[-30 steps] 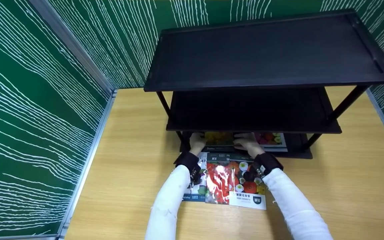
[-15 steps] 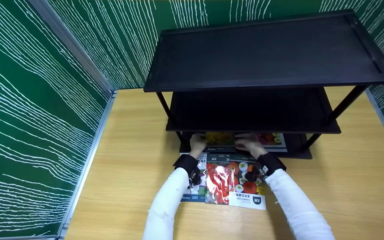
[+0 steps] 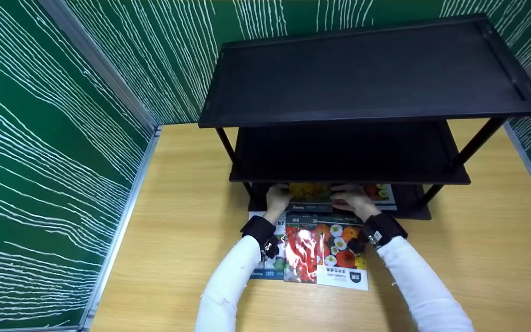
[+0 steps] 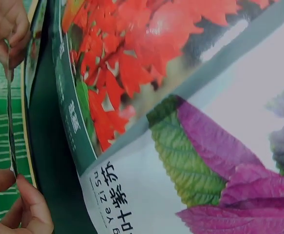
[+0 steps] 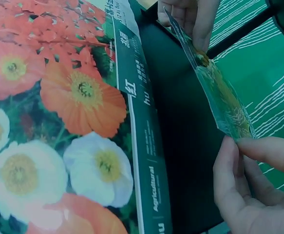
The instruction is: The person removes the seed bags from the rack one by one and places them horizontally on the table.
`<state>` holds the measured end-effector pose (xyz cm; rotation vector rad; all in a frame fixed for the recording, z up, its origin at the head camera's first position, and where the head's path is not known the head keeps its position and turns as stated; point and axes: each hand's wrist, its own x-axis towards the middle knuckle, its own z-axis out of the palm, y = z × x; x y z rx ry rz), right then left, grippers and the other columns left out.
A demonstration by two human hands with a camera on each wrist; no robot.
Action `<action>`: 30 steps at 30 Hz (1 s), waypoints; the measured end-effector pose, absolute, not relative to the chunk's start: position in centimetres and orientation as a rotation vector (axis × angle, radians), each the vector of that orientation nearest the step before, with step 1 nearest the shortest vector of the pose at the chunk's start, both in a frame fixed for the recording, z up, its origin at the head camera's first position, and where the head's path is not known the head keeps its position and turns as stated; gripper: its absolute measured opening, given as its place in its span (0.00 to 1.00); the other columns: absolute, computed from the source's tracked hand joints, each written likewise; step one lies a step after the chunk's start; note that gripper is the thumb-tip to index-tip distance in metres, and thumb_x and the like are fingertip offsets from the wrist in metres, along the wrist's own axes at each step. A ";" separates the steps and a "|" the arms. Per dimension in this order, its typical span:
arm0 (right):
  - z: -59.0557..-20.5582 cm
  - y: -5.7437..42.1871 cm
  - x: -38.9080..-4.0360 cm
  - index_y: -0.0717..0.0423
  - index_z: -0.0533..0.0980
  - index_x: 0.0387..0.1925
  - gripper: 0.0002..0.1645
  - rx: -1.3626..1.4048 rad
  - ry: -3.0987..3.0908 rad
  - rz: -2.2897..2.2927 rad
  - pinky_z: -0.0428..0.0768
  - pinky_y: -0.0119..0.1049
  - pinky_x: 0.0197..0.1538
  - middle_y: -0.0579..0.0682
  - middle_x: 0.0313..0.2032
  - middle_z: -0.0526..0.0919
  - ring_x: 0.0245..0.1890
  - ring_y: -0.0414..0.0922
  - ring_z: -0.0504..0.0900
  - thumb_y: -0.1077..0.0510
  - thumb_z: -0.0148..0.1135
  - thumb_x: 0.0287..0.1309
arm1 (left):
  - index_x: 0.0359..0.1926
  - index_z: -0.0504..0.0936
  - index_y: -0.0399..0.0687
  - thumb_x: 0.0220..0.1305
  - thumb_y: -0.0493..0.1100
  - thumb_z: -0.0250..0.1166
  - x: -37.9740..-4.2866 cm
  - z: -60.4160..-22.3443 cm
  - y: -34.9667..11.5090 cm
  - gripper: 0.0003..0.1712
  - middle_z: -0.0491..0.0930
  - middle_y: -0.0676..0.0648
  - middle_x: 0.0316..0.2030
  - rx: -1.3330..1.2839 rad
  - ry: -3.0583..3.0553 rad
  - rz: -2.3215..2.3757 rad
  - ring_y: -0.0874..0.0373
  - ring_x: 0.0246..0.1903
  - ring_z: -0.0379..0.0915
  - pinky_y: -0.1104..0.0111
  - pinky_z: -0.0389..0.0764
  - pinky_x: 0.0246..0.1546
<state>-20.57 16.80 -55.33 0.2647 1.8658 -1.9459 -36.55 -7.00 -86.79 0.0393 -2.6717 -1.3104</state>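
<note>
Between both hands is a flat, glossy seed packet point(image 3: 310, 196) with yellow flowers and a dark green lower band, at the front of the bottom shelf. My left hand point(image 3: 278, 199) pinches its left edge between thumb and fingers. On the opposite edge, my right hand point(image 3: 352, 199) pinches likewise; the right wrist view shows thumb and fingertips meeting on the packet point(image 5: 222, 92). Below the hands, several packets lie overlapping on the table: purple and green leaves point(image 3: 270, 267), red blooms point(image 3: 300, 258), and orange and white poppies point(image 3: 339, 249).
A black three-tier rack point(image 3: 371, 74) stands over the hands; its middle shelf point(image 3: 348, 152) is just above them. Another colourful packet point(image 3: 380, 193) lies on the bottom shelf to the right. Green walls with white lines point(image 3: 39, 161) enclose the wooden table point(image 3: 178, 230).
Both hands have shifted slightly to the right, carrying the yellow-flowered seed packet with them, and more of its dark lower band shows. The packets on the table lie as before.
</note>
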 end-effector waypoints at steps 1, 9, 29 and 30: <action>-55.2 16.9 -20.5 0.71 0.56 0.60 0.31 0.266 1.859 -1.947 0.77 0.37 0.46 0.59 0.43 0.73 0.34 0.40 0.78 0.69 0.52 0.55 | 0.25 0.80 0.70 0.33 0.46 0.66 -36.1 -85.9 -6.8 0.12 0.76 0.65 0.22 0.031 -2.666 -1.294 0.68 0.16 0.70 0.73 0.71 0.16; -55.4 17.8 -19.8 0.70 0.57 0.60 0.33 0.273 1.887 -1.950 0.79 0.34 0.43 0.50 0.36 0.74 0.31 0.39 0.78 0.68 0.55 0.53 | 0.28 0.83 0.56 0.42 0.42 0.63 -29.0 -73.1 -5.4 0.08 0.79 0.55 0.23 -0.073 -2.641 -1.407 0.64 0.16 0.71 0.74 0.70 0.16; -53.7 20.4 -17.1 0.74 0.55 0.59 0.32 0.282 1.897 -1.862 0.79 0.33 0.42 0.49 0.33 0.76 0.31 0.38 0.78 0.65 0.53 0.56 | 0.40 0.77 0.34 0.47 0.30 0.62 -19.2 -54.5 -2.2 0.15 0.79 0.43 0.24 0.111 -2.771 -1.753 0.50 0.16 0.75 0.70 0.78 0.15; -53.7 20.6 -17.0 0.75 0.55 0.58 0.31 0.283 1.885 -1.874 0.79 0.33 0.42 0.49 0.32 0.76 0.31 0.38 0.78 0.65 0.53 0.56 | 0.39 0.77 0.33 0.47 0.30 0.62 -19.1 -54.5 -2.1 0.15 0.78 0.43 0.23 0.105 -2.762 -1.770 0.48 0.16 0.75 0.68 0.78 0.16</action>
